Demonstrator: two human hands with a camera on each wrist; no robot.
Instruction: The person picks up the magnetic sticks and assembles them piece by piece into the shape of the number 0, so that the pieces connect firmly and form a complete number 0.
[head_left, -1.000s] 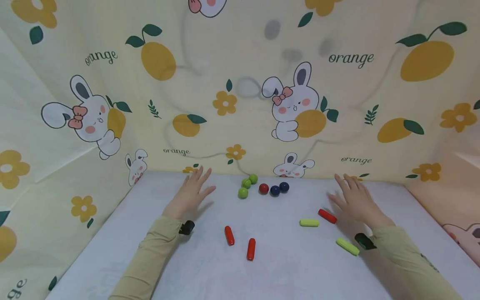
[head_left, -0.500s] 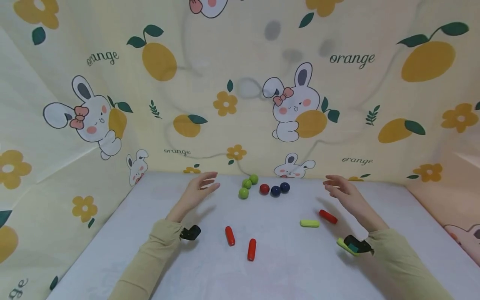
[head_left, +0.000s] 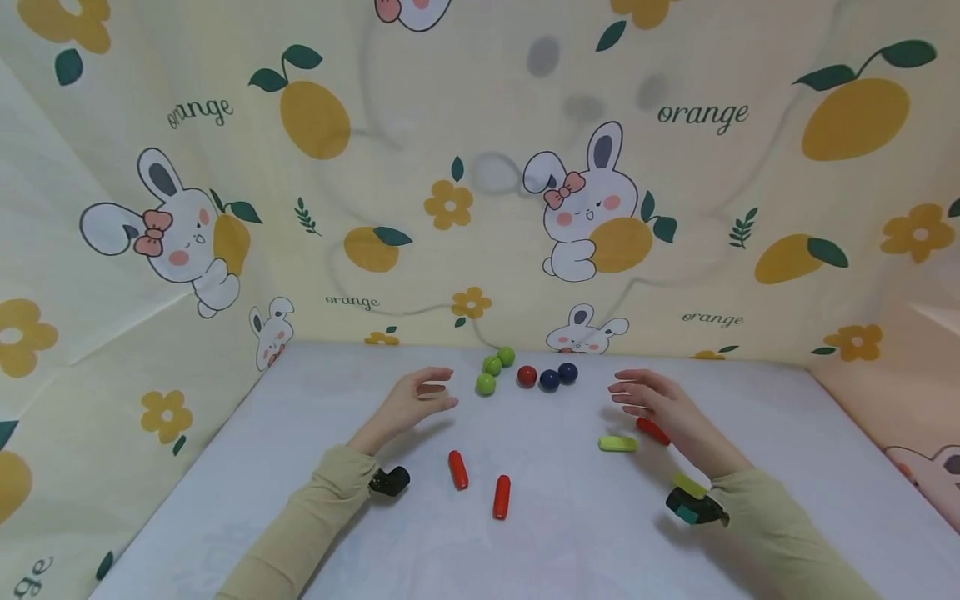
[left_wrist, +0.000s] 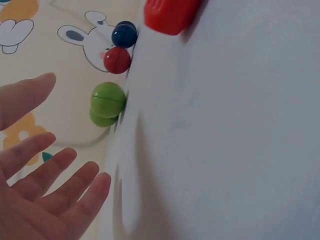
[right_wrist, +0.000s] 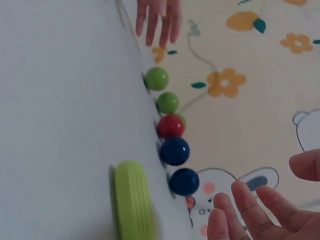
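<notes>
In the head view my left hand (head_left: 411, 407) hovers over the table with fingers relaxed and apart, holding nothing. To its right lie three green balls (head_left: 486, 384), a red ball (head_left: 527, 377) and two dark blue balls (head_left: 550, 381) near the back wall. My right hand (head_left: 670, 410) is also raised, palm facing inward, with nothing in it. Beneath it a red stick (head_left: 651, 430) is partly hidden, beside a light green stick (head_left: 617, 444). A second light green stick (head_left: 690, 485) is partly covered by the right wrist camera.
Two red sticks (head_left: 502, 497) lie at the middle front of the white table (head_left: 570, 550). A cloth (head_left: 450, 108) printed with rabbits and oranges forms the back and side walls. A black camera (head_left: 390, 481) is strapped at the left wrist.
Both hands have moved inward and slightly nearer the person, turning from palms down to palms facing each other. The balls and sticks lie where they were.
</notes>
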